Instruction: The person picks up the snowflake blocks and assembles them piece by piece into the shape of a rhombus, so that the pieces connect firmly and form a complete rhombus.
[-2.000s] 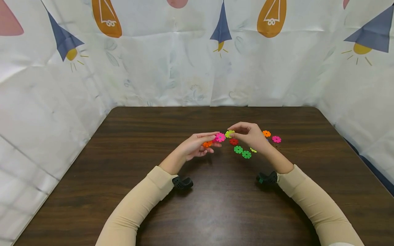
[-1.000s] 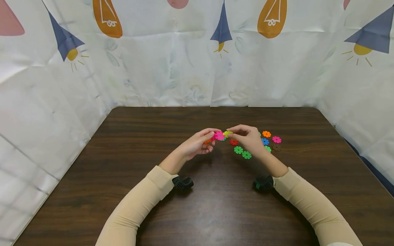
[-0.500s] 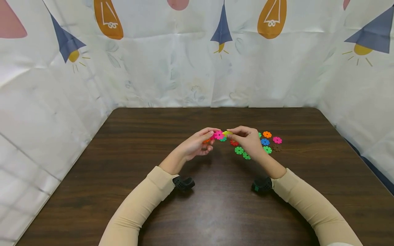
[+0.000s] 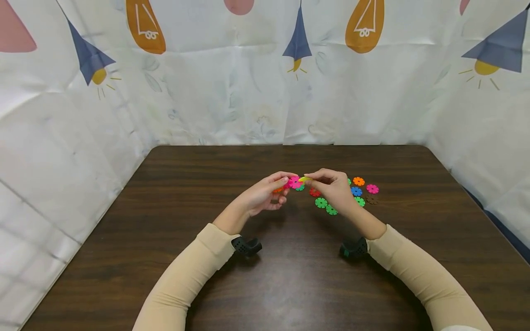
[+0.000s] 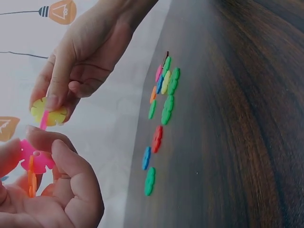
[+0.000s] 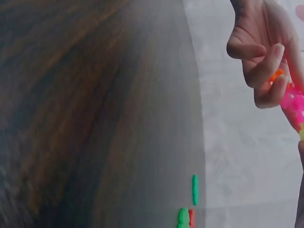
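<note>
My left hand (image 4: 261,197) holds a small chain of notched plastic snowflake discs above the table. In the left wrist view an orange disc (image 5: 32,175) stands edge-on in a pink disc (image 5: 37,161), with a second pink disc showing edge-on above them. My right hand (image 4: 333,186) pinches a yellow disc (image 5: 47,114) between thumb and fingers, its notched edge meeting that upper pink disc. From the head view, the yellow disc appears nearly edge-on against the chain's pink disc (image 4: 296,182). Fingers cover parts of the chain.
Loose discs lie on the dark wooden table (image 4: 207,184) under and beyond my right hand: red (image 4: 314,192), green (image 4: 320,202), blue (image 4: 356,191), orange (image 4: 359,181), pink (image 4: 372,189) and brown (image 4: 371,199). White printed cloth (image 4: 256,92) hangs around the table.
My right hand has moved left, bringing the yellow disc from beside the pink disc up against it. The yellow disc has turned from face-on to nearly edge-on. My left fingers have drawn in closer.
</note>
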`<action>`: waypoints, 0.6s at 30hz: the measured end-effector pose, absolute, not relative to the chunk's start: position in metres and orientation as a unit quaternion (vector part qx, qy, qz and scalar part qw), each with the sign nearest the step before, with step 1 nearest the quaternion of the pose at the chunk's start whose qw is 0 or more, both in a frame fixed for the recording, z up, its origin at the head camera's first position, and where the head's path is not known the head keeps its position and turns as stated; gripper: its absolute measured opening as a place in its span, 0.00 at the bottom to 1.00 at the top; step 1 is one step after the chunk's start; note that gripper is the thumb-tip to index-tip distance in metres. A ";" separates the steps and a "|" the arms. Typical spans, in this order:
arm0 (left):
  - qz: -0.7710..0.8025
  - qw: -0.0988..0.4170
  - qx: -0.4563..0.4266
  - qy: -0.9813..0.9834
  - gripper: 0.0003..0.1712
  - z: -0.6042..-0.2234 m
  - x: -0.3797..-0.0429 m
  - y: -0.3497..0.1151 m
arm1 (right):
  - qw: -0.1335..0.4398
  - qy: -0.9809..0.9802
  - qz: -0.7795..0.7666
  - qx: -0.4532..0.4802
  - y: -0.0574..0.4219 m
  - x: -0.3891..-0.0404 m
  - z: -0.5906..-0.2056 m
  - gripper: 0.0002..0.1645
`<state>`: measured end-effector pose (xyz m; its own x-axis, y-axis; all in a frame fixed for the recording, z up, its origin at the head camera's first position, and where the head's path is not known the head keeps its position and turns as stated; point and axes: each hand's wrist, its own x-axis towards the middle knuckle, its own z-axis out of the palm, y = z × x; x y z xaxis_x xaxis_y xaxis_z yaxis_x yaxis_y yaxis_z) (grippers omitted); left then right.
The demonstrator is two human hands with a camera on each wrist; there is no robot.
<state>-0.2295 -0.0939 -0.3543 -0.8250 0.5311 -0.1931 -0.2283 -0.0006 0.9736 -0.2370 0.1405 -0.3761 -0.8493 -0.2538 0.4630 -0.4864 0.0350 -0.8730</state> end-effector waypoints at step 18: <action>0.660 0.256 0.103 0.698 0.23 -0.360 -0.231 -0.102 | 0.027 -0.752 0.589 0.296 0.150 -0.243 -0.375 0.13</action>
<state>-0.2311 -0.1023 -0.3597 -0.8474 0.4821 -0.2225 -0.1953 0.1065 0.9749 -0.2427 0.1498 -0.3748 -0.8229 -0.4135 0.3896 -0.4775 0.1316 -0.8687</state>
